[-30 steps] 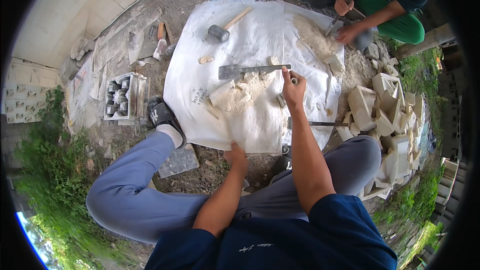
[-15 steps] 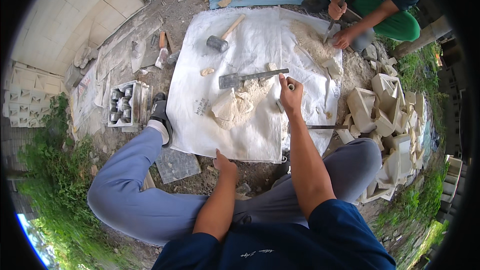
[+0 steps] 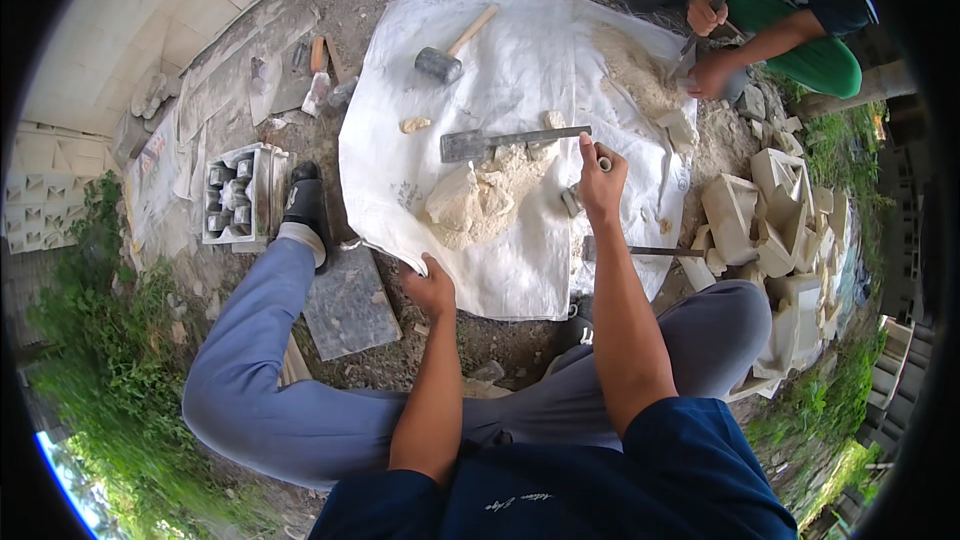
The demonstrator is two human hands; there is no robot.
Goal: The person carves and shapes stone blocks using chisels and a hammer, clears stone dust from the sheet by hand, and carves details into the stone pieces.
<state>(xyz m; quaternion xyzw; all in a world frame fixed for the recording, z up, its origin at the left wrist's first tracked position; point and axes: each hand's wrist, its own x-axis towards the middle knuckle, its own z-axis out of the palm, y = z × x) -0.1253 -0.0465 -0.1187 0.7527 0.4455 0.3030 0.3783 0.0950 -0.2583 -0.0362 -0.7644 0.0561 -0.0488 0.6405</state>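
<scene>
My left hand (image 3: 430, 288) pinches the near left edge of a white woven sheet (image 3: 400, 240), which lifts and folds at the fingers. Closed in a fist, my right hand (image 3: 602, 182) holds a tool whose round handle end (image 3: 605, 165) shows; the rest of it is hidden. The thumb is close to the narrow end of a long flat grey metal tool (image 3: 500, 139), whose wide end lies to the left. Below that tool, pale stone lumps (image 3: 458, 197) and crumbs rest on the sheet. A small metal piece (image 3: 572, 202) lies beside my right wrist.
A mallet (image 3: 440, 64) lies farther back on the sheet. To the right are stacked pale stone blocks (image 3: 730, 215) and a dark bar (image 3: 660, 251). On the left stand a metal mould box (image 3: 232, 198) and a grey slab (image 3: 348, 305). Another person (image 3: 790, 30) works with a chisel-like tool at far right.
My left hand has moved up and left from beside the sheet's near edge and taken hold of it, raising that edge. My right hand keeps its grip. The view has shifted slightly.
</scene>
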